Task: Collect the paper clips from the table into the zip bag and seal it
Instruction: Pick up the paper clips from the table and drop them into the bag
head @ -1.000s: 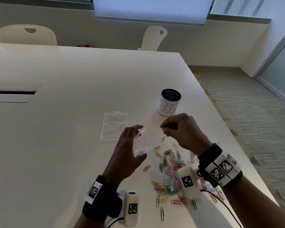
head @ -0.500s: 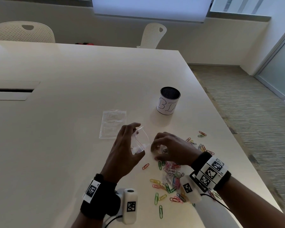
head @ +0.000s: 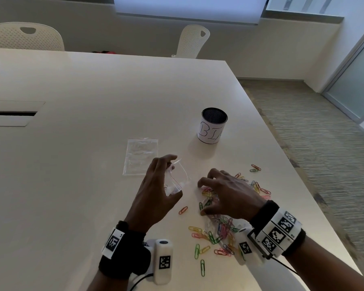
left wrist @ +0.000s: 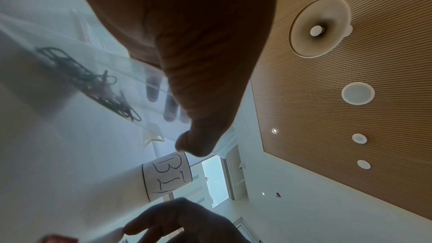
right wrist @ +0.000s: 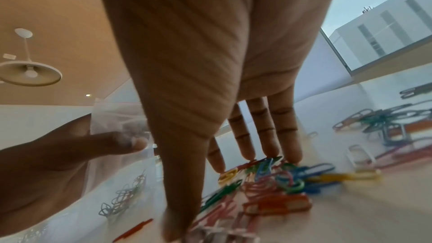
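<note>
My left hand (head: 162, 185) holds a small clear zip bag (head: 178, 179) with a red seal line, mouth open toward the right, just above the table. Several paper clips (left wrist: 100, 84) lie inside the bag, also seen in the right wrist view (right wrist: 124, 197). My right hand (head: 210, 192) reaches down over the pile of coloured paper clips (head: 216, 229), fingers spread, with its fingertips (right wrist: 247, 154) touching the clips (right wrist: 275, 175). The right wrist view shows no clip pinched.
A second clear bag (head: 140, 156) lies flat on the white table (head: 72, 143) left of the hands. A black mesh cup with a white label (head: 212, 126) stands behind. Loose clips (head: 255, 168) lie near the table's right edge. Two chairs (head: 192, 40) stand at the far side.
My right hand came down from beside the bag's mouth to the clip pile and spread its fingers over it. The left hand kept holding the bag in place.
</note>
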### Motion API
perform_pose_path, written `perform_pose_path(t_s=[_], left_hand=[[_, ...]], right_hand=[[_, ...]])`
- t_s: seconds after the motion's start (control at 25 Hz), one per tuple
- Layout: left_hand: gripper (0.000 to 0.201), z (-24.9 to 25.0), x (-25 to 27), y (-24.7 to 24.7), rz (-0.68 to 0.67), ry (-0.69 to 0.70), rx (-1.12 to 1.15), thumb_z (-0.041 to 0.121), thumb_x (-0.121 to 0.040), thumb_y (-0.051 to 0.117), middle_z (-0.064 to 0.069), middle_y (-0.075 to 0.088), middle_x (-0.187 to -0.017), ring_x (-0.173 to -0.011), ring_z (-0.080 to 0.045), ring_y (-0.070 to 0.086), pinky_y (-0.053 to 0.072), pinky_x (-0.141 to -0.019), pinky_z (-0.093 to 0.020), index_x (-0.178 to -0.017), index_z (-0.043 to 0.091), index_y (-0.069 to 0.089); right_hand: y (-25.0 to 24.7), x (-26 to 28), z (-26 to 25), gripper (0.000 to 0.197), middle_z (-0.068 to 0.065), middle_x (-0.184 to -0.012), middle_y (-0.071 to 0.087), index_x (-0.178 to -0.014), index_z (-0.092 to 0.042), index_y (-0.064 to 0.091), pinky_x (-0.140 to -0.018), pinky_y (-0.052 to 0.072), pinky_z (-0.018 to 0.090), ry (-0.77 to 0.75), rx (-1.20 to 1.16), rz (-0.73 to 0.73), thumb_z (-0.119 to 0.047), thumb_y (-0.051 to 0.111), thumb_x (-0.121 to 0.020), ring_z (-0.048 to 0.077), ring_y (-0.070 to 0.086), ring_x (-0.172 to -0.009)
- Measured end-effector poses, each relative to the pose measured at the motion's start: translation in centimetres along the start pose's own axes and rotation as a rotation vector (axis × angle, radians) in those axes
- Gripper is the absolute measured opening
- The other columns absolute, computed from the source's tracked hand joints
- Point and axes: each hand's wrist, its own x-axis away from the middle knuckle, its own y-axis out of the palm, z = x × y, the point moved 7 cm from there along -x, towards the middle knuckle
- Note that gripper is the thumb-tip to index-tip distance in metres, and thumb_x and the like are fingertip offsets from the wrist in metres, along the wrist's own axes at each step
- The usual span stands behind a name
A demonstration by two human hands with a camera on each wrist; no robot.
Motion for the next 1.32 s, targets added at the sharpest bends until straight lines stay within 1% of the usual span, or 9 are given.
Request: perform_pose_path(t_s=[0.08,0.24,0.32,0.52,0.8,0.96,1.12,1.2,1.32], left_hand=[[0.081,0.0,0.0,0.0,0.000,0.000,-0.005,0.018,-0.081,0.084,0.007,0.047,-0.137,-0.123,-0.004,0.050,0.051,-0.084,-0.012,-0.146,0.028,0.038],[0.080,0.2,0.1,-0.1,0.010,0.003,0.000,0.018,-0.081,0.084,0.008,0.047,-0.133,-0.122,-0.002,0.050,0.055,-0.094,-0.027,-0.146,0.028,0.038],[0.080,0.4,0.1,-0.3,0.014,0.004,0.002,0.018,-0.081,0.084,0.009,0.047,-0.133,-0.122,-0.002,0.050,0.056,-0.096,-0.031,-0.146,0.027,0.039],[0.080,0.5,0.1,-0.3,0.006,-0.005,0.008,0.017,-0.081,0.084,0.006,0.048,-0.134,-0.123,-0.004,0.050,0.056,-0.098,-0.032,-0.147,0.026,0.039],[0.079,0.7,0.1,-0.4,0.004,0.000,0.019,0.017,-0.082,0.083,0.007,0.047,-0.134,-0.126,-0.006,0.051,0.058,-0.096,-0.033,-0.147,0.027,0.039],[0.079,0.6,0.1,-0.3,0.003,0.005,0.015,0.018,-0.082,0.082,0.007,0.047,-0.137,-0.125,-0.005,0.051,0.055,-0.100,-0.032,-0.147,0.028,0.038],[0.082,0.4,0.0,0.0,-0.005,0.009,0.008,0.020,-0.080,0.084,0.007,0.046,-0.138,-0.126,-0.006,0.051,0.049,-0.098,-0.018,-0.147,0.029,0.038],[0.082,0.4,0.0,0.1,-0.010,0.009,0.010,0.019,-0.080,0.084,0.007,0.046,-0.139,-0.127,-0.006,0.052,0.048,-0.094,-0.013,-0.147,0.029,0.038],[0.084,0.4,0.0,0.2,-0.016,0.015,0.002,0.019,-0.079,0.085,0.007,0.046,-0.137,-0.124,-0.007,0.051,0.057,-0.093,-0.025,-0.146,0.028,0.038]], right_hand=[[0.2,-0.1,-0.6,0.054,-0.003,-0.136,0.052,-0.134,-0.033,0.054,-0.098,0.053,0.032,-0.020,-0.082,0.031,-0.054,0.072,-0.088,0.014,0.056,-0.117],[-0.1,-0.1,-1.7,0.022,0.000,-0.126,0.061,-0.121,-0.021,0.068,-0.093,0.054,0.021,-0.074,-0.163,0.116,-0.023,0.066,-0.099,0.013,0.066,-0.101],[-0.2,-0.1,-1.9,0.014,0.002,-0.118,0.064,-0.112,-0.017,0.071,-0.091,0.058,0.023,-0.074,-0.147,0.139,-0.017,0.062,-0.101,0.014,0.068,-0.095],[-0.5,-0.6,-1.7,0.010,0.005,-0.109,0.066,-0.100,-0.011,0.073,-0.068,0.042,0.008,-0.051,-0.084,0.162,-0.009,0.063,-0.099,0.014,0.068,-0.086],[-2.2,-0.6,1.5,0.010,0.003,-0.089,0.073,-0.086,-0.009,0.077,-0.065,0.055,0.020,0.071,-0.273,0.254,-0.002,0.069,-0.087,0.014,0.069,-0.074],[-3.5,0.4,4.2,0.010,-0.001,-0.081,0.080,-0.087,-0.014,0.081,-0.076,0.062,0.021,0.201,-0.655,0.315,-0.004,0.080,-0.083,0.008,0.077,-0.078],[-5.7,1.4,2.6,0.010,0.010,-0.089,0.082,-0.097,-0.003,0.079,-0.086,0.063,0.028,0.143,-1.052,0.313,-0.001,0.076,-0.088,0.020,0.080,-0.089],[-7.1,1.6,0.8,0.013,0.011,-0.093,0.082,-0.101,0.000,0.077,-0.087,0.063,0.026,0.082,-1.138,0.336,0.000,0.075,-0.089,0.021,0.080,-0.091],[-8.7,1.1,-2.4,0.014,0.005,-0.091,0.082,-0.101,-0.006,0.079,-0.085,0.062,0.023,-0.005,-1.031,0.370,-0.004,0.078,-0.087,0.013,0.079,-0.089]])
